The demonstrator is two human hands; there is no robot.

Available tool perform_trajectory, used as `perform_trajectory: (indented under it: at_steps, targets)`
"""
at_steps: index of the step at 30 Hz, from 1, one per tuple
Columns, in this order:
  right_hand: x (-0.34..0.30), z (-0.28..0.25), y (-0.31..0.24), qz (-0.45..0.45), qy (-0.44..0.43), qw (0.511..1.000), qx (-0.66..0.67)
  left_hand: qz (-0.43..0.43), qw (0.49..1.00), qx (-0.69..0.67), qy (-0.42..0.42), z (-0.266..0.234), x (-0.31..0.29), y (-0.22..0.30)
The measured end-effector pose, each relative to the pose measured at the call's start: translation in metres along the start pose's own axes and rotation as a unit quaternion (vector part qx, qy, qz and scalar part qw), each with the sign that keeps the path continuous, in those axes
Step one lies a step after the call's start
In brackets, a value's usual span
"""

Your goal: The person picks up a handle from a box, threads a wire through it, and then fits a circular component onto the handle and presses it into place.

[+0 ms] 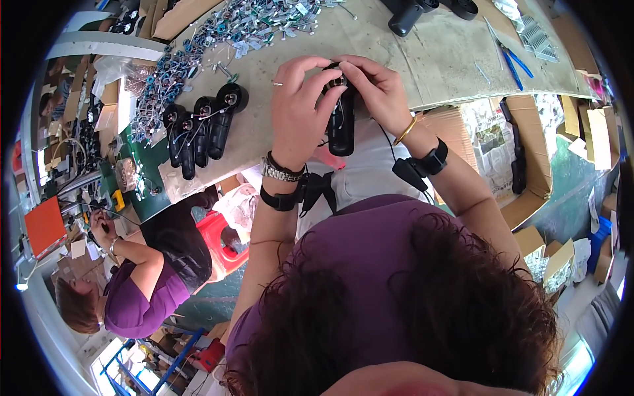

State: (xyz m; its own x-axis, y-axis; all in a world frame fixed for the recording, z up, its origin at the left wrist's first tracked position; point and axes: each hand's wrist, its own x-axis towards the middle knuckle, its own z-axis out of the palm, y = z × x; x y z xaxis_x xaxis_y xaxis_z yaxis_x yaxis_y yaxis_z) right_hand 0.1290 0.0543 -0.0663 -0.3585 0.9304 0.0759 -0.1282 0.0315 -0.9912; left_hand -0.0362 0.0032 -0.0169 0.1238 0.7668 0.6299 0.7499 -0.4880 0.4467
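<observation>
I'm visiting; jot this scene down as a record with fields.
Left hand: fingers at the far end of a black plastic casing
Right hand: fingers at the same end
Table, left: black casings with round heads and wires
Table, far side: heap of small silver and blue parts
Table, right: metal tool with blue handles
Another person, left: purple top

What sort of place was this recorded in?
Probably an assembly workshop: small wired parts lie heaped on the table, several black casings with exposed wires lie beside them, and the held casing looks similar.
</observation>
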Motion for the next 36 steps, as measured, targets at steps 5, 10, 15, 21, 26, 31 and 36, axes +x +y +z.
perform_trajectory:
  at_steps: [5,10,15,21,26,31,36]
  targets:
    - [0.004,0.000,0.009,-0.056,0.002,0.998,0.027,0.007,1.000,0.001,-0.008,0.002,0.000,-0.001]
    - [0.004,-0.002,0.007,-0.010,-0.011,0.999,0.040,-0.014,1.000,0.007,-0.008,0.007,-0.006,0.001]
    - [0.004,-0.004,0.003,0.008,-0.022,0.999,0.038,-0.042,0.999,-0.024,0.014,0.010,-0.010,-0.001]
    - [0.006,-0.009,0.002,-0.009,-0.065,0.997,0.031,-0.068,0.993,-0.096,0.023,0.009,-0.010,-0.005]
    - [0.007,-0.009,0.001,0.006,-0.059,0.998,0.034,-0.194,0.944,-0.264,0.034,0.003,-0.010,-0.001]
    - [0.003,-0.008,0.002,0.011,-0.056,0.998,0.022,-0.131,0.979,-0.156,0.012,0.004,-0.014,-0.004]
    - [0.001,-0.006,0.008,0.006,-0.037,0.999,0.030,-0.096,0.987,-0.128,0.020,0.010,-0.018,-0.005]
